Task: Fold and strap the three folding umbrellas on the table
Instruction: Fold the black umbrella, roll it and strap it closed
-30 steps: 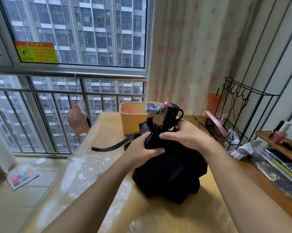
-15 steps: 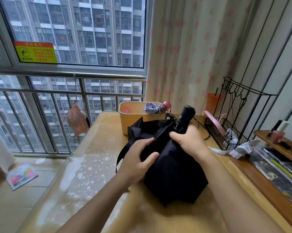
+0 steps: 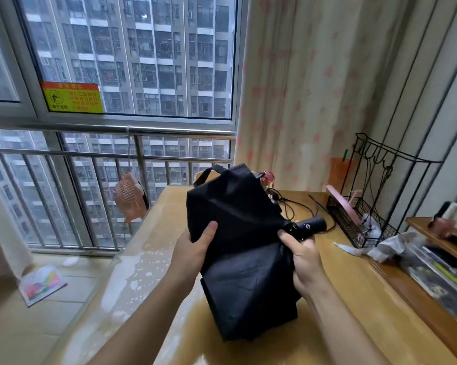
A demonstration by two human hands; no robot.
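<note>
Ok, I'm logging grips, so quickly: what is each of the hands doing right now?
Left hand: closed, gripping the black umbrella by its loose canopy fabric.
Right hand: closed, gripping the same umbrella just below its handle.

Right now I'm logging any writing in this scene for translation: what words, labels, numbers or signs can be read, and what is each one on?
Yellow and orange rectangular sticker on the window glass: Chinese characters and a round figure sign, too blurred to quote.
Round black handle of the black folding umbrella: a small white mark, no letters legible.
Colourful booklet on the floor: print too blurred to read.
Nothing else shows legible text.
</note>
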